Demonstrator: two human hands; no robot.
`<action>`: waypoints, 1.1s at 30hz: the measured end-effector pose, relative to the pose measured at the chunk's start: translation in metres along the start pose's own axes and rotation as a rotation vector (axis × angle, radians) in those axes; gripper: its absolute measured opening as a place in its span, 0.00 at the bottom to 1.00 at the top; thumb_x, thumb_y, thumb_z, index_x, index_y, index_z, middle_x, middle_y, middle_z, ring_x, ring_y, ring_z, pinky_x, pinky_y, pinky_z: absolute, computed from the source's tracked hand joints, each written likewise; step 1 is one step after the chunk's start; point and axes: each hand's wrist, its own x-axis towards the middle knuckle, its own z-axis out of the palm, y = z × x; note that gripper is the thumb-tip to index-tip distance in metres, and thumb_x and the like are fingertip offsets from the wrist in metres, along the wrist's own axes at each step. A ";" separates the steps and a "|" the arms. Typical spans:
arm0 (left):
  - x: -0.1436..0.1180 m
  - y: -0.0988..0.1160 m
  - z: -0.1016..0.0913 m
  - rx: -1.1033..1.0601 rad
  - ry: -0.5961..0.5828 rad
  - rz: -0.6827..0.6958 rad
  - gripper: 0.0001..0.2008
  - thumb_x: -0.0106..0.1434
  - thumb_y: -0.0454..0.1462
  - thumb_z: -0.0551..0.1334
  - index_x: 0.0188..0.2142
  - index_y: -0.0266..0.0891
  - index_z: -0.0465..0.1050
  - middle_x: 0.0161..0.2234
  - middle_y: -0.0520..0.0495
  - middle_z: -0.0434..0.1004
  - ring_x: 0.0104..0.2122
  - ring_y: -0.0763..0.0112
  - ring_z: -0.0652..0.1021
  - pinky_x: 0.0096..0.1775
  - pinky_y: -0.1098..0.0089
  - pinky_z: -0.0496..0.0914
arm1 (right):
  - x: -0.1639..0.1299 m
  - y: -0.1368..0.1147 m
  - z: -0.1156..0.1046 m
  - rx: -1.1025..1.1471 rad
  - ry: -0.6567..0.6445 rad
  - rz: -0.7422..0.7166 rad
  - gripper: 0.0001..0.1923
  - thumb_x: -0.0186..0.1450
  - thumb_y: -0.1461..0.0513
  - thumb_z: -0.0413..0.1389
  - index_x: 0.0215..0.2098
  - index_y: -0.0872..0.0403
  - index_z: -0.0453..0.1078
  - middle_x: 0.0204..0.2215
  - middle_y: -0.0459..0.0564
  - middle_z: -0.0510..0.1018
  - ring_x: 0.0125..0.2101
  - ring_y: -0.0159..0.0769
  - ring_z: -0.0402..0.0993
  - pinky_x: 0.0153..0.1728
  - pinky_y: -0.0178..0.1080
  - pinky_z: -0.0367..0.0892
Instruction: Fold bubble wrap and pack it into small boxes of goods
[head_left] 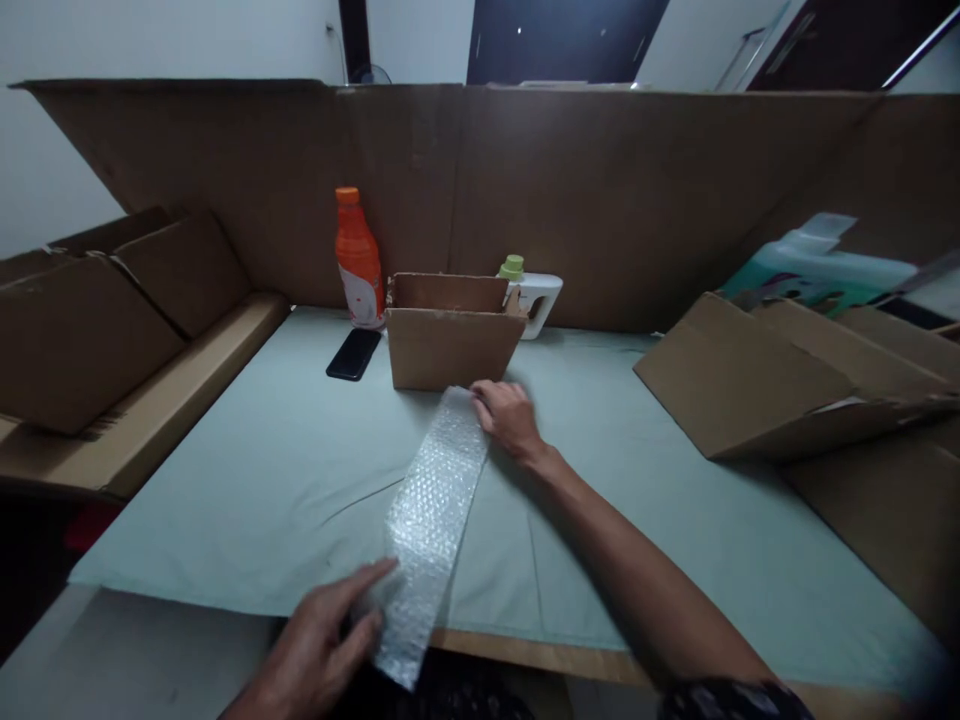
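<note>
A long strip of bubble wrap (435,520) stretches over the pale green cloth, its near end hanging past the table's front edge. At its far right corner, my right hand (510,415) has curled fingers gripping the plastic. Beside the near left edge is my left hand (322,635), slightly blurred, index finger and thumb apart. That index fingertip touches or nearly touches the strip; I cannot tell which. Just beyond the strip's far end stands an open-topped cardboard box (454,348).
An orange bottle (358,262) and a black phone (354,354) are left of the box; a white jug with a green cap (544,300) stands behind it. Cardboard boxes (757,375) with a teal bottle (817,265) sit right, more cardboard (82,330) left. A tall cardboard panel (600,200) closes the back.
</note>
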 end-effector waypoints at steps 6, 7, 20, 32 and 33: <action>-0.030 0.008 0.002 -0.052 -0.134 -0.046 0.26 0.67 0.43 0.61 0.64 0.60 0.64 0.38 0.52 0.84 0.35 0.66 0.83 0.37 0.68 0.79 | -0.004 -0.019 0.013 0.058 -0.020 -0.110 0.18 0.68 0.63 0.53 0.55 0.53 0.71 0.58 0.57 0.75 0.58 0.52 0.68 0.57 0.55 0.60; -0.029 0.008 -0.005 -0.062 -0.138 -0.032 0.25 0.67 0.42 0.61 0.63 0.61 0.65 0.37 0.53 0.83 0.35 0.66 0.82 0.37 0.68 0.79 | -0.015 -0.013 0.008 0.061 -0.027 -0.105 0.18 0.68 0.63 0.52 0.55 0.53 0.71 0.58 0.58 0.75 0.57 0.52 0.69 0.57 0.56 0.61; -0.017 0.001 -0.001 0.457 -0.167 0.425 0.46 0.50 0.24 0.58 0.69 0.47 0.55 0.71 0.39 0.52 0.69 0.44 0.58 0.61 0.38 0.65 | -0.061 -0.023 0.017 0.114 -0.268 -0.215 0.17 0.69 0.61 0.54 0.55 0.53 0.73 0.59 0.56 0.74 0.60 0.47 0.68 0.59 0.54 0.64; -0.005 0.019 0.015 0.034 0.176 0.402 0.13 0.67 0.29 0.57 0.48 0.44 0.72 0.47 0.44 0.81 0.53 0.60 0.77 0.54 0.53 0.73 | -0.197 -0.063 -0.067 0.372 -0.389 -0.328 0.48 0.60 0.50 0.66 0.72 0.47 0.49 0.64 0.58 0.67 0.61 0.51 0.66 0.57 0.54 0.68; -0.002 0.027 0.014 -0.026 0.173 0.381 0.12 0.68 0.30 0.58 0.47 0.44 0.72 0.43 0.45 0.83 0.48 0.63 0.80 0.51 0.57 0.75 | -0.204 -0.072 -0.064 0.409 -0.354 -0.317 0.48 0.62 0.52 0.66 0.72 0.47 0.47 0.61 0.58 0.70 0.59 0.50 0.68 0.56 0.52 0.70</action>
